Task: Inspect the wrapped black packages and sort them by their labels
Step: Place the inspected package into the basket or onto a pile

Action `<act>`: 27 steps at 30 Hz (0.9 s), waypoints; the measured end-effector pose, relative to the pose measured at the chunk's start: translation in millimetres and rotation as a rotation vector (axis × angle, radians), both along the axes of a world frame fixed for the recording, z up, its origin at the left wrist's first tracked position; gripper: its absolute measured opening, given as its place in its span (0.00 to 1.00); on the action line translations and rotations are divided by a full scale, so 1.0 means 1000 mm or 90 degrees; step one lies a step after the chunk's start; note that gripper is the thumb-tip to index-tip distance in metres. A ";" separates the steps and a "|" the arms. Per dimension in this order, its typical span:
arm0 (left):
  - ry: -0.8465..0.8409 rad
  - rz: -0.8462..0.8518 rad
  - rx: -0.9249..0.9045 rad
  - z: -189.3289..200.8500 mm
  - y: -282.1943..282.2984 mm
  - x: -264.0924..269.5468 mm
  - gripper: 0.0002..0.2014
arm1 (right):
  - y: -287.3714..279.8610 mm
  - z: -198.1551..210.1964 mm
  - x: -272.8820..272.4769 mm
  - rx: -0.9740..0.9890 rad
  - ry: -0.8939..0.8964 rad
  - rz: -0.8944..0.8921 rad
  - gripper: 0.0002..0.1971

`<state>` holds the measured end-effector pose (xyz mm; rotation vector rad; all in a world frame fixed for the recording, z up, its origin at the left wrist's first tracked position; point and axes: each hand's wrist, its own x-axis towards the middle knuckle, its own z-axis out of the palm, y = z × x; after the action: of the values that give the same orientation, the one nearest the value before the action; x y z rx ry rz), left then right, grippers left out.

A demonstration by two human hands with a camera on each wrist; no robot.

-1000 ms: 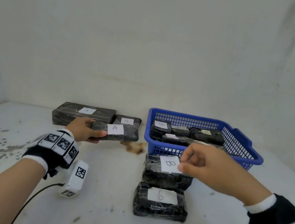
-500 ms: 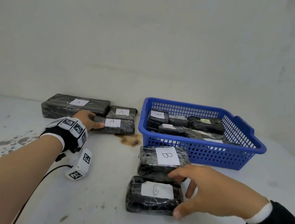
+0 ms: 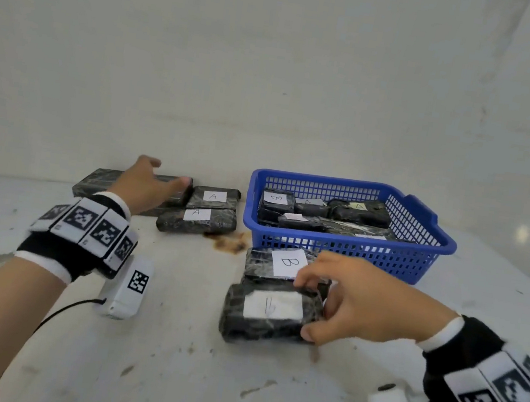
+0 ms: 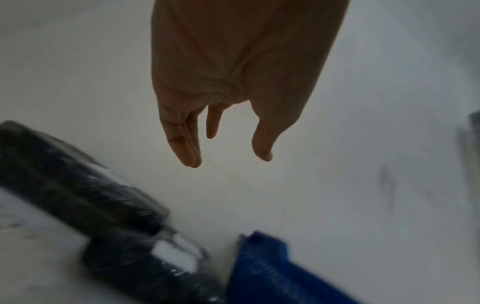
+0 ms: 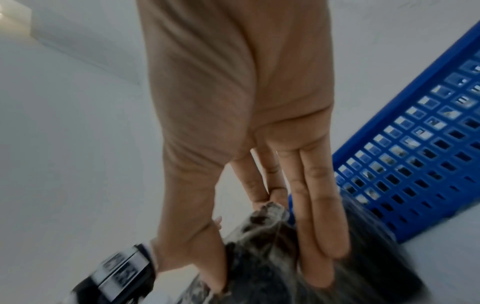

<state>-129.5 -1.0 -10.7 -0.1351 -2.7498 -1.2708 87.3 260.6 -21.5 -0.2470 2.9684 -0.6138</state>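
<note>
Three black wrapped packages labelled A lie at the back left: a long one (image 3: 99, 179), a back one (image 3: 213, 197) and a front one (image 3: 196, 220). My left hand (image 3: 172, 174) hovers open over the long one, its fingers straight and holding nothing (image 4: 228, 160). Two packages labelled B lie in front of the basket. My right hand (image 3: 310, 304) grips the near B package (image 3: 270, 314), thumb on its front edge and fingers on its far edge (image 5: 267, 286). The far B package (image 3: 282, 261) lies just behind it.
A blue plastic basket (image 3: 345, 253) at the back right holds several more wrapped packages with A and B labels. A brown stain (image 3: 230, 243) marks the white table between the A group and the basket. White walls close the back and sides.
My left hand has let go of the front A package and risen over the long one. My right hand came down from the far B package and took hold of the near one.
</note>
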 end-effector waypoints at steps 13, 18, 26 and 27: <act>0.048 -0.377 0.379 0.068 0.025 0.141 0.31 | -0.010 0.087 0.000 -0.444 0.294 -0.075 0.25; 0.115 -0.370 0.477 0.074 0.017 0.150 0.24 | -0.023 0.095 0.003 -0.524 0.297 -0.020 0.26; 0.132 -0.363 0.455 0.081 0.007 0.157 0.24 | -0.033 0.096 0.005 -0.641 0.300 0.041 0.30; 0.133 -0.353 0.447 0.081 0.007 0.158 0.22 | -0.033 0.096 0.006 -0.640 0.301 0.037 0.30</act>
<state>28.1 6.0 70.7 -0.9361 -1.9951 -2.1165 92.9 227.3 75.0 -0.6000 2.6983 -2.2482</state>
